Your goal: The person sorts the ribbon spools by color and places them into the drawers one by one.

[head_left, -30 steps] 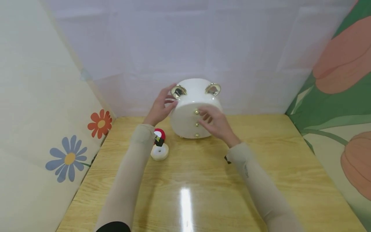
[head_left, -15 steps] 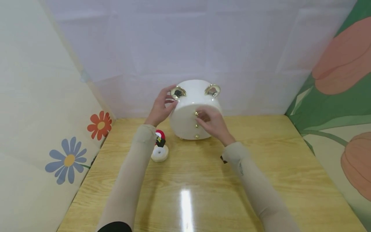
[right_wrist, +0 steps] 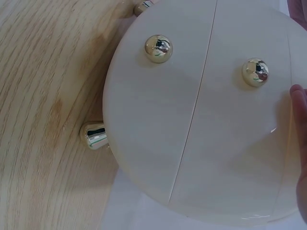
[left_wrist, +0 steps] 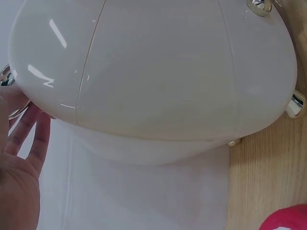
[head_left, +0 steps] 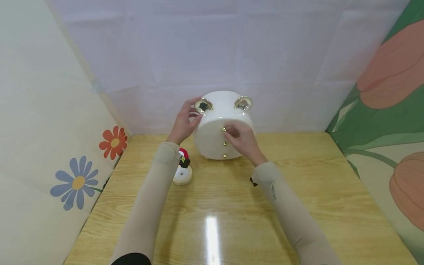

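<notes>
A glossy white drawer box (head_left: 212, 140) with two gold ears stands upright at the back of the table. My left hand (head_left: 184, 123) grips its upper left side at the left ear (head_left: 203, 106), thumb in front and fingers behind. My right hand (head_left: 246, 140) pinches at the top gold knob (head_left: 224, 129) on the front. Below that are a middle knob (head_left: 225, 143) and a lower knob (head_left: 225, 156). In the right wrist view a seam crosses the white front (right_wrist: 158, 120), and my thumb (right_wrist: 298, 103) shows at the right edge; the top knob lies out of that view.
Left of the box, partly behind my left sleeve, lie a red, white and black small item (head_left: 184, 160) and a pale ring-shaped item (head_left: 183, 176). A white cloth wall (head_left: 159, 55) rises right behind the box. Gold feet (left_wrist: 296, 104) hold it off the wooden table (head_left: 212, 198).
My right hand has moved slightly left, and its fingers have closed together at the top knob. The left hand keeps its hold; the box stays in place with its front flush.
</notes>
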`<state>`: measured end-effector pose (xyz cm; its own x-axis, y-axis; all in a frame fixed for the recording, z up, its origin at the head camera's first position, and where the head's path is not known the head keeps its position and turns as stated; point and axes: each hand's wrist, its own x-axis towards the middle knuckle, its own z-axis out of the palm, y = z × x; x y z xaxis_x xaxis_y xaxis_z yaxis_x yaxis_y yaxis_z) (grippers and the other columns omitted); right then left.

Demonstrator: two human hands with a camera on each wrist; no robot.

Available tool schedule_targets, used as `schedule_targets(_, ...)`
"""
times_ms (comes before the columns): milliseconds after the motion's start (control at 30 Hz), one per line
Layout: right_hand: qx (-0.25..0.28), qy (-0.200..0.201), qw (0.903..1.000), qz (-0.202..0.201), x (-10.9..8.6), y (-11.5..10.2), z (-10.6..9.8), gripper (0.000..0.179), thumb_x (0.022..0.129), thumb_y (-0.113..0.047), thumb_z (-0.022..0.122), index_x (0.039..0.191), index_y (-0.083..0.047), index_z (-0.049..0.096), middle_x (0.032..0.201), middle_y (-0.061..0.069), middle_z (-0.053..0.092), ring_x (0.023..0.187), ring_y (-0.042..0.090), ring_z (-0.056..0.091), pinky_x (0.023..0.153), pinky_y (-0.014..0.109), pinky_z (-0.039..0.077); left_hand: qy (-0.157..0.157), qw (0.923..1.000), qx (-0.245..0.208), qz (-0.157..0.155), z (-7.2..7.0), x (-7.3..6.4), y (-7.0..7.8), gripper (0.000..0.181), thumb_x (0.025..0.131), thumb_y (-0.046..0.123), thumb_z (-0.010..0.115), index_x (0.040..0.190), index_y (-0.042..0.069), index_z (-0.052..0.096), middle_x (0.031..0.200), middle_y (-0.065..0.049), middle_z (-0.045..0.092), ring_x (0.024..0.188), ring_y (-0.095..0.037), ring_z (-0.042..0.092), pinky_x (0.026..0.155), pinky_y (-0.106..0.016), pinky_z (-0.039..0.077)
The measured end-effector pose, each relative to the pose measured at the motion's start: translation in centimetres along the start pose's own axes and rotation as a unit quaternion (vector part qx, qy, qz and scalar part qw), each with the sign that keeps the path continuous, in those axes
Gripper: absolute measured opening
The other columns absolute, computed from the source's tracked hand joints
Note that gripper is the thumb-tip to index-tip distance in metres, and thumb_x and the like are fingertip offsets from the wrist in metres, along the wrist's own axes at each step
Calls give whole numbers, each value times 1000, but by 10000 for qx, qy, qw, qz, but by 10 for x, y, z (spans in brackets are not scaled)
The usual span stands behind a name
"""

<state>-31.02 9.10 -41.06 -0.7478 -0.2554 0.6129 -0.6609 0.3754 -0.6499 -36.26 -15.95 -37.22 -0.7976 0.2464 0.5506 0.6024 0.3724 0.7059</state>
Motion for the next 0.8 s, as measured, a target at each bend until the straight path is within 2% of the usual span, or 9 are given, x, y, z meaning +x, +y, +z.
schedule_targets(167, -2, -31, 10000, 10, 0, 0, -1, 23, 92, -5, 77, 113, -1, 70, 101, 17, 77, 87, 29, 76, 80, 35, 65, 16, 10000, 23, -40, 0, 0, 1, 63, 96, -2, 67, 153, 15, 47, 147, -12, 51, 117, -33, 63, 104, -45, 56)
schedule_targets(433, -11, -33, 10000, -21, 0, 0, 0, 23, 91, -4, 77, 112, -1, 70, 99, 17, 76, 86, 29, 76, 79, 35, 65, 2, 9999, 67, -93, 0, -8, 33, 59, 98, -8, 60, 153, 2, 42, 148, -23, 48, 119, -43, 60, 106, -52, 54)
schedule_targets(500, 8, -33, 10000, -14, 0, 0, 0, 23, 91, -5, 77, 113, -1, 70, 99, 17, 76, 86, 29, 75, 79, 35, 65, -20, 10000, 22, -86, 0, -8, 32, 59, 98, -8, 60, 153, 1, 42, 148, -23, 47, 119, -42, 60, 106, -52, 54)
schedule_targets(600, 28, -37, 10000, -5, 1, -1, 0, 23, 91, -5, 77, 113, 0, 70, 100, 17, 76, 87, 29, 75, 80, 35, 65, -32, 9999, -67, -74, 0, -7, 23, 60, 97, -7, 62, 154, 2, 42, 148, -22, 47, 119, -41, 60, 107, -53, 53)
schedule_targets(800, -40, -43, 10000, -25, 1, 0, 1, 23, 91, -5, 77, 113, -1, 69, 100, 17, 76, 87, 28, 75, 80, 34, 65, -46, 9999, -118, 10, 0, -3, 1, 64, 97, -2, 66, 156, 13, 43, 152, -14, 48, 119, -37, 61, 105, -50, 54)
